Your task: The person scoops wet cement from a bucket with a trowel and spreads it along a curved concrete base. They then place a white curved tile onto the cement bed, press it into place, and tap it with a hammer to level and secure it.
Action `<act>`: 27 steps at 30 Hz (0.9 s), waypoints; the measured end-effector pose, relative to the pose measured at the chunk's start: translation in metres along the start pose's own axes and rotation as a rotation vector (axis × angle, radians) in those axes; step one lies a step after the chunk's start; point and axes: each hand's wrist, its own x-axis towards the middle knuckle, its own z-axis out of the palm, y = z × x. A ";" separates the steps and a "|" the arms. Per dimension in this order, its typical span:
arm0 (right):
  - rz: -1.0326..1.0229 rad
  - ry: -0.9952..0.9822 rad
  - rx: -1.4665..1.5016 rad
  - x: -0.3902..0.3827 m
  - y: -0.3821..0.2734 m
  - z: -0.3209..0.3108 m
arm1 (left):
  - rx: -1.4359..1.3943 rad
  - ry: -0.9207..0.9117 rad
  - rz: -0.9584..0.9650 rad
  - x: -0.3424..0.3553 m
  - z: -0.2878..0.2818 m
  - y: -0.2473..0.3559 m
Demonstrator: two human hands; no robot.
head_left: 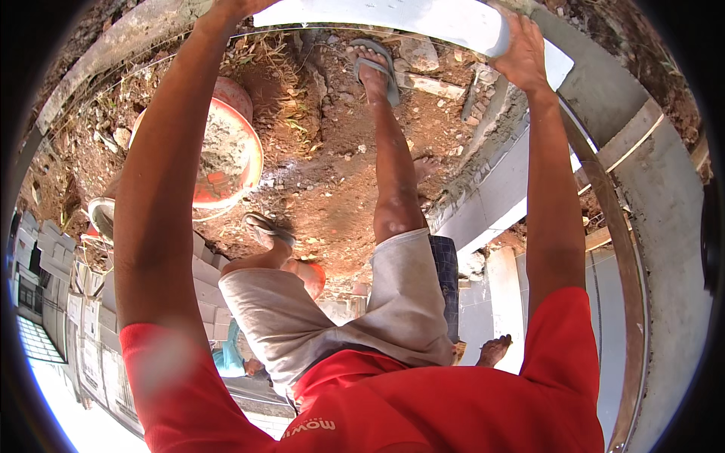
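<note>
A long, pale white block spans the top of the view in front of me, its far side cut off by the frame. My right hand is closed around its right end. At the upper edge, my left hand meets the block's left end, with most of its fingers out of view. Both arms are stretched forward. Another white surface shows just right of my right hand, on a grey course of wall.
An orange bucket of grey mortar stands left on rubbly soil. A taut string crosses near the block. At right are a wooden plank and grey wall. Another person's hand and bare foot show nearby; grey blocks are stacked left.
</note>
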 end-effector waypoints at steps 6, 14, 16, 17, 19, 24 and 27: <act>-0.150 0.087 0.227 -0.008 0.055 0.028 | -0.408 -0.002 -0.038 0.020 0.046 -0.040; 0.194 0.221 0.011 0.034 0.031 0.040 | -0.193 0.038 -0.105 0.010 0.030 -0.031; 0.156 0.324 -0.006 0.036 0.028 0.044 | -0.185 0.048 -0.119 0.014 0.032 -0.031; 0.162 0.311 0.000 0.035 0.030 0.042 | -0.181 0.051 -0.122 0.015 0.033 -0.031; 0.170 0.283 -0.013 0.034 0.031 0.039 | -0.170 0.054 -0.111 0.014 0.034 -0.030; 0.166 0.328 -0.011 0.035 0.009 0.036 | -0.120 0.062 -0.146 0.001 0.035 -0.026; 0.183 0.288 -0.039 0.034 0.016 0.035 | -0.163 0.048 -0.146 0.001 0.033 -0.027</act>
